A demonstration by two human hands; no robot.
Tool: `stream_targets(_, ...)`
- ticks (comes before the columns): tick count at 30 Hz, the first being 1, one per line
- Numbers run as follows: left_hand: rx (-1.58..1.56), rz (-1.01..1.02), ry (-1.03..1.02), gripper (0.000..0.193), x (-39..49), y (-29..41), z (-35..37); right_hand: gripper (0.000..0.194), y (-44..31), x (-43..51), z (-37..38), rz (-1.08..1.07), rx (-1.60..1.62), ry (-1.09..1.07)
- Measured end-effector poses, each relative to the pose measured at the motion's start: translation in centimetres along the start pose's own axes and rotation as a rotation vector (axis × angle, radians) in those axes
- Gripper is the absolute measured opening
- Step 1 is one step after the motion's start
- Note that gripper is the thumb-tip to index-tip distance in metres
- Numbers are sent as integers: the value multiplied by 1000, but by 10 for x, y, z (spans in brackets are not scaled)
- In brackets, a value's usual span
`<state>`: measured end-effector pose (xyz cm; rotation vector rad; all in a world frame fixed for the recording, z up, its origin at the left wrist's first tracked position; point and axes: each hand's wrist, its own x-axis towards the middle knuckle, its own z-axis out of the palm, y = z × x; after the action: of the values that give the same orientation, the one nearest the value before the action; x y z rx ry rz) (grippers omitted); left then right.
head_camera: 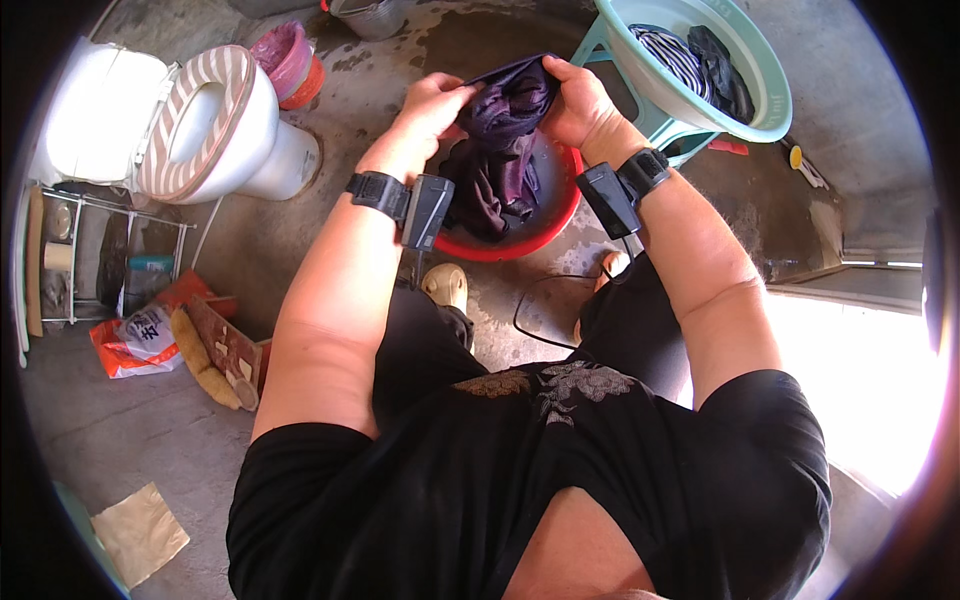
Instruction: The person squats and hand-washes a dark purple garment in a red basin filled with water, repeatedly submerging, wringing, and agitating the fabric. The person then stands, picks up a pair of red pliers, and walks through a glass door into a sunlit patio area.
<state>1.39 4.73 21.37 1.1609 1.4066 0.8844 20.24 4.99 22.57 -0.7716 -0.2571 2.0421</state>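
Note:
A dark purple cloth garment [510, 105] is stretched between my two hands, its lower part hanging into a red plastic basin [551, 244] on the floor. My left hand [439, 109] grips its left edge, the thumb on top. At the opposite edge, my right hand [574, 97] holds the fabric between thumb and fingers. Water shows in the basin beside the dark folds, though the cloth hides much of it. Each of my wrists bears a strapped black device.
A light-green basin [776, 112] with striped and dark cloths stands on a stool [637, 97] at upper right. A toilet [262, 150], nested pink and red buckets [304, 82] and a wire rack [75, 255] are at left. A metal bucket [371, 19] stands at the top.

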Motion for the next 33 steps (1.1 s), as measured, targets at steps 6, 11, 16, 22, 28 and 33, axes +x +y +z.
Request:
stream_targets(6, 270, 521, -15, 17, -3, 11, -4, 38, 5, 2, 2, -43, 14, 75)
stream_targets(11, 444, 487, -126, 4, -9, 12, 0, 33, 4, 2, -4, -7, -72, 58)
stream_targets(16, -540, 262, -215, 4, -7, 24, -22, 39, -5, -2, -10, -59, -933, 220)
stream_targets(22, -576, 314, -243, 2, -19, 36, -13, 63, -4, -8, -2, -497, -1064, -76)
stream_targets(28, -206, 476, -5, 8, -12, 22, -1, 32, 4, -9, 9, -492, -1614, 155)
stream_targets(33, 161, 567, 147, 11, 0, 13, -7, 18, 1, -12, 8, -48, -365, 7)
